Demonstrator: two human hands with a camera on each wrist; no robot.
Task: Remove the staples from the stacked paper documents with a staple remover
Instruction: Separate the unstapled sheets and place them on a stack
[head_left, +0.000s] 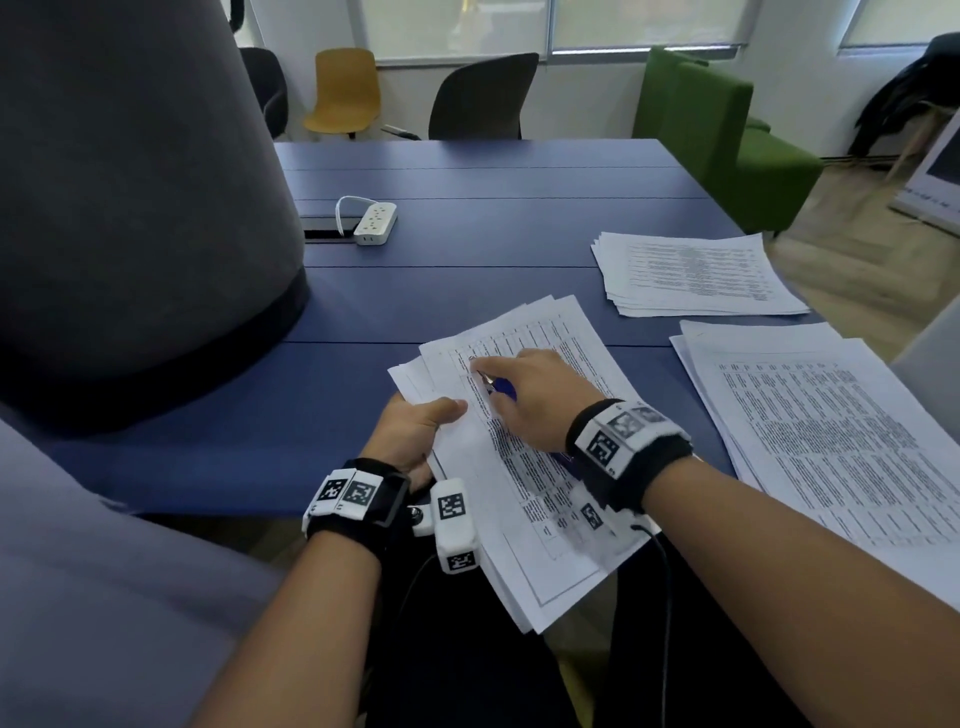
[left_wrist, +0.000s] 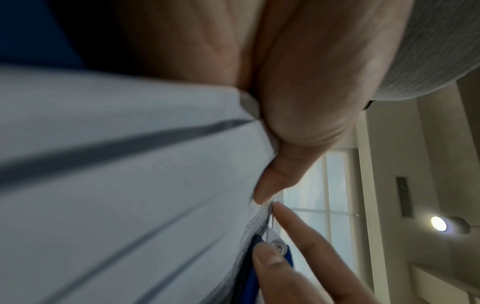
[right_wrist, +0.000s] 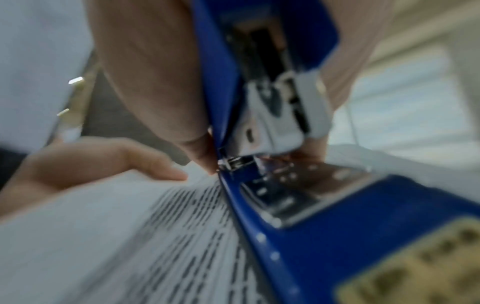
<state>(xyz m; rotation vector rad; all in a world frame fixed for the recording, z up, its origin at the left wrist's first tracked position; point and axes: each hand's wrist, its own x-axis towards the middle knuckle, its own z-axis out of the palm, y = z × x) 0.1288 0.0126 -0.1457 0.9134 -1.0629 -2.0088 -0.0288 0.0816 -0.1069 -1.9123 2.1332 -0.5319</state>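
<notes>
Closest to me, my left hand (head_left: 415, 426) grips the near-left edge of the stapled document (head_left: 524, 467), thumb on top of the sheet and fingers curled underneath. That document lies slanted on the blue counter (head_left: 467, 249), its near end hanging past the counter's front edge toward my lap.

My right hand (head_left: 535, 400) is on top of the same pages, wrapped round the blue staple remover (head_left: 501, 387); its metal tip points at the document's far-left corner, touching the paper there (the staple itself is too small and blurred for me to make out). In the right wrist view the tool (right_wrist: 272, 144) shows blue handles and a metal jaw down against the printed lines, with my thumb pressed along its side.

To my right, a second stack of printed sheets (head_left: 831, 441) lies flat, just beside the one I am working on. Beyond it, near the counter's right edge, is a third stack (head_left: 696, 275), its sheets slightly fanned.

Further off, to the left, a white power strip (head_left: 375, 224) lies next to a dark slot in the counter. A big grey upholstered shape (head_left: 140, 197) fills the left side. Past the counter stand a dark chair (head_left: 480, 98), a yellow chair (head_left: 343, 93) and a green sofa (head_left: 717, 135).
</notes>
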